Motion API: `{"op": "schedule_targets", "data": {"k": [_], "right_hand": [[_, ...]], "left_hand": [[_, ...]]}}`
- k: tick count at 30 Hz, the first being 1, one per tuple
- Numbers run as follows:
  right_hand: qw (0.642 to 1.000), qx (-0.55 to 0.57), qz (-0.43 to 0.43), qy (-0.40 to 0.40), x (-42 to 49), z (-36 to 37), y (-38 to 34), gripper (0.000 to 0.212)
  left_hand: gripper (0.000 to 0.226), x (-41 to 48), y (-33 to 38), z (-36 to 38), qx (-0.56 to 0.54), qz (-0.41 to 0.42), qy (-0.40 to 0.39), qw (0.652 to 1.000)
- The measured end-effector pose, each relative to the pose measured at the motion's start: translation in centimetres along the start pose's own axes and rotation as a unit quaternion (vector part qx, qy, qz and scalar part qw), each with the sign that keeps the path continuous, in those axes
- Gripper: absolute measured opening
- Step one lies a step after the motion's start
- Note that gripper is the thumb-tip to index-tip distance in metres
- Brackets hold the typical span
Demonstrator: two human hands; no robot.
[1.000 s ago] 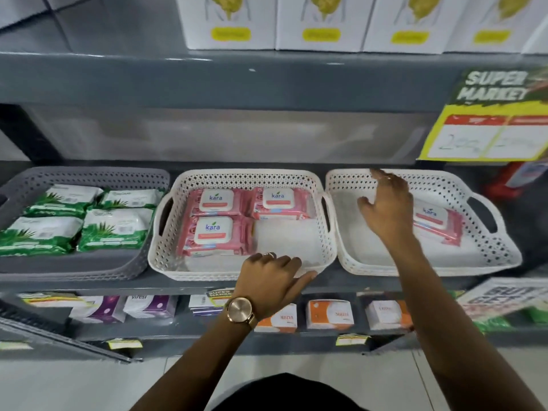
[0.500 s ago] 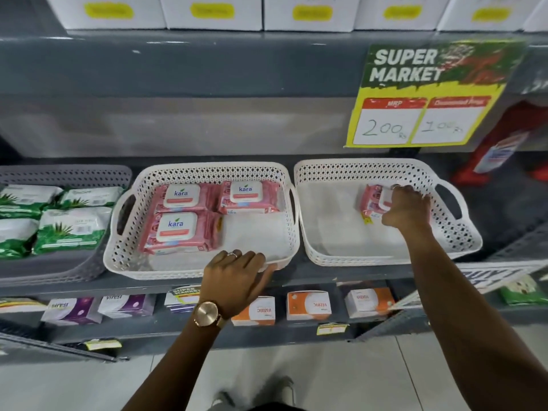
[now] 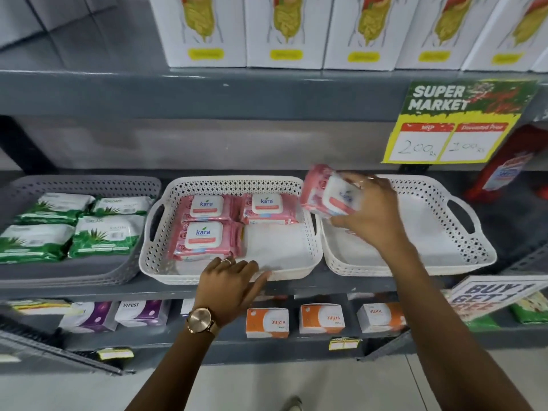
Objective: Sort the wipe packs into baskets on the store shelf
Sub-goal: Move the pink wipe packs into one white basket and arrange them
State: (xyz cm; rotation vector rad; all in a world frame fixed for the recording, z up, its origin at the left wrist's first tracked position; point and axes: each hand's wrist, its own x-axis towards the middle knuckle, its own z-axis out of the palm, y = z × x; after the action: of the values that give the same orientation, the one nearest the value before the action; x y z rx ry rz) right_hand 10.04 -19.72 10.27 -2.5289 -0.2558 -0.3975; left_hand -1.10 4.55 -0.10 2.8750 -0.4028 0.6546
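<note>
Status, left to right, all referenced to the middle white basket (image 3: pixel 231 271).

Left of it: grey basket (image 3: pixel 74 274) holds four green wipe packs (image 3: pixel 103 235) in a two-by-two block. Looks finished.

Inside it: three pink wipe packs (image 3: pixel 206 240) laid flat, two along the back, one front left. Front-right slot is bare. Left hand (image 3: pixel 228 286) rests on its front rim, fingers loosely spread, holding nothing, probably steadying the basket.

Just right of it: right hand (image 3: pixel 370 212) grips a fourth pink pack (image 3: pixel 329 192), tilted and in the air over the gap between it and the right white basket (image 3: pixel 462 262). That basket looks empty.

Judgement: nearly done. Remaining step looks like dropping the held pack into the bare front-right slot. No other loose packs visible on this shelf (image 3: pixel 89 292).
</note>
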Motion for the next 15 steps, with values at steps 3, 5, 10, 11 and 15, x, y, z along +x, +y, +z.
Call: {"op": "schedule_targets", "data": {"k": [3,5,10,11,15], "right_hand": [[0.995,-0.027,-0.074,-0.067,0.7,3.2,-4.6,0.089],[0.985,-0.080,-0.102,-0.113,0.8,5.9,-6.3,0.091],[0.950,-0.205,-0.124,-0.202,-0.3,10.9,-7.0,0.104],[0.950,-0.198,-0.119,-0.208,-0.7,11.3,-6.9,0.107],[0.954,-0.153,-0.106,-0.233,-1.8,12.2,-7.5,0.094]], "left_hand": [[0.052,-1.0,-2.0,-1.0,-0.013,-0.009,-0.007,1.000],[0.055,-1.7,-2.8,-1.7,-0.024,-0.019,-0.007,0.999],[0.048,-2.2,-4.7,-3.0,-0.098,-0.082,-0.011,0.992],[0.046,-2.2,-5.0,-3.2,-0.112,-0.087,-0.007,0.990],[0.038,-0.6,-7.1,-3.8,-0.142,-0.123,-0.047,0.981]]}}
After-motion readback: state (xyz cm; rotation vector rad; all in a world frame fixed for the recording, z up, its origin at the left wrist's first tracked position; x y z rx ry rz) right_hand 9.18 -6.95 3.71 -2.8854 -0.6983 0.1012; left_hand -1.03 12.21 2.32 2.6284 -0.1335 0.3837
